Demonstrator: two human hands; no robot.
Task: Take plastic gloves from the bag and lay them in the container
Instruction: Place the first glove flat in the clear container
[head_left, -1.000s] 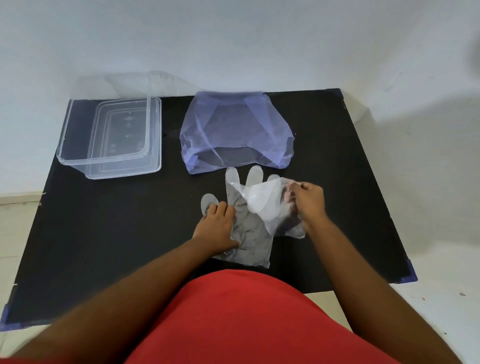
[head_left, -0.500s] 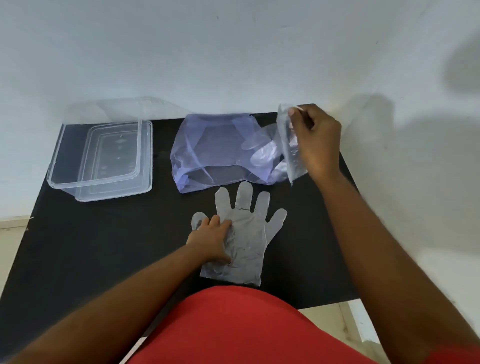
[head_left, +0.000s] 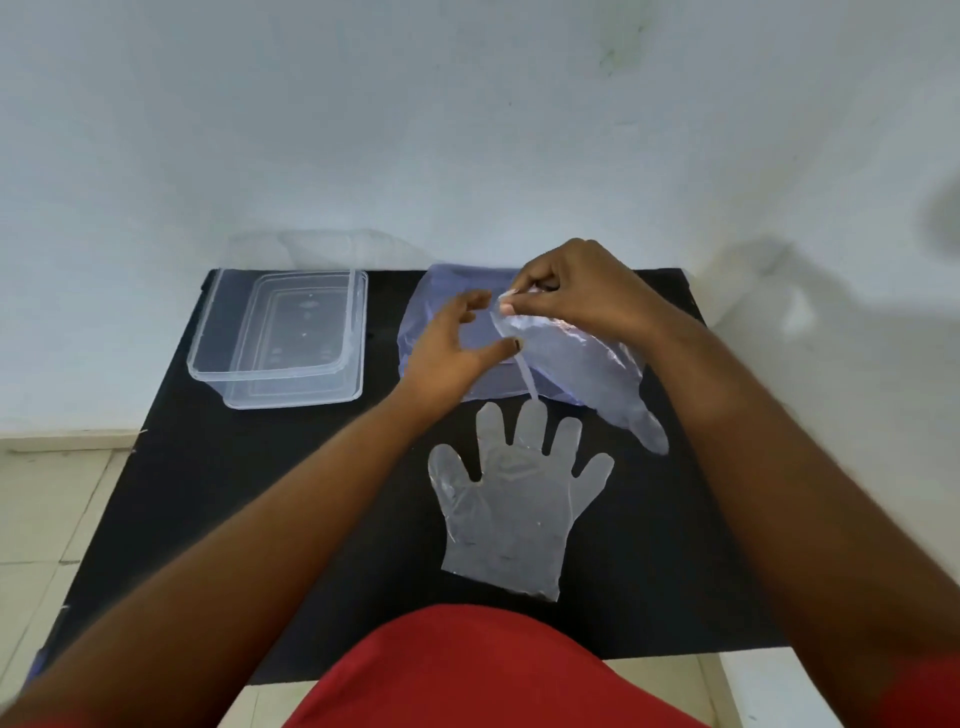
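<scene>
One clear plastic glove lies flat on the black table, fingers pointing away from me. My right hand pinches the cuff edge of a second clear glove, which hangs down to the right above the table. My left hand hovers beside that cuff with fingers spread, holding nothing. Both hands are over the bluish plastic bag, which lies at the back middle. The clear container stands at the back left with nothing visible in it.
A clear lid lies under the container and sticks out at its right and front. The black table ends at a white wall behind. My red clothing fills the bottom of the view.
My left hand has lifted off the flat glove and risen to the held glove's cuff. My right hand has carried the second glove left, over the bag.
</scene>
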